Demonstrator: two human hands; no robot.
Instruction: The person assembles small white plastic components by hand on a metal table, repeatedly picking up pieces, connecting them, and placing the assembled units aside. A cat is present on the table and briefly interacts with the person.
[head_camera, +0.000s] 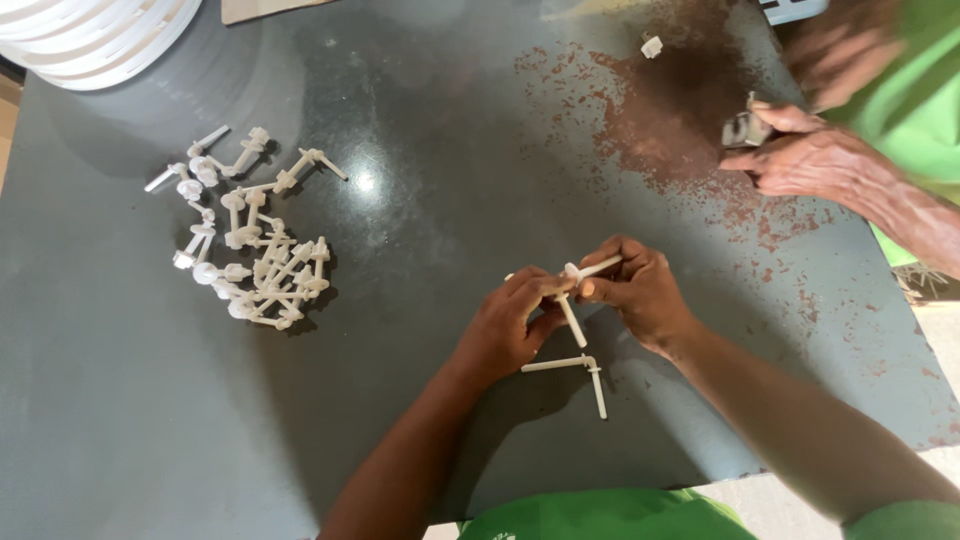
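My left hand (510, 325) and my right hand (640, 290) meet near the table's middle, both pinching a small white plastic piece (580, 275) made of thin rods; one rod (572, 322) hangs down between the hands. Just below them lies an L-shaped white rod piece (585, 370) on the dark grey table (420, 200). A pile of several similar white plastic parts (250, 250) lies to the left, well apart from my hands.
Another person's hand (810, 160) at the upper right holds a small dark object (745, 128); their green sleeve (920, 100) is beside it. A rusty patch (670, 110) and a small white piece (651, 46) lie nearby. A white slatted basket (90, 35) stands at top left.
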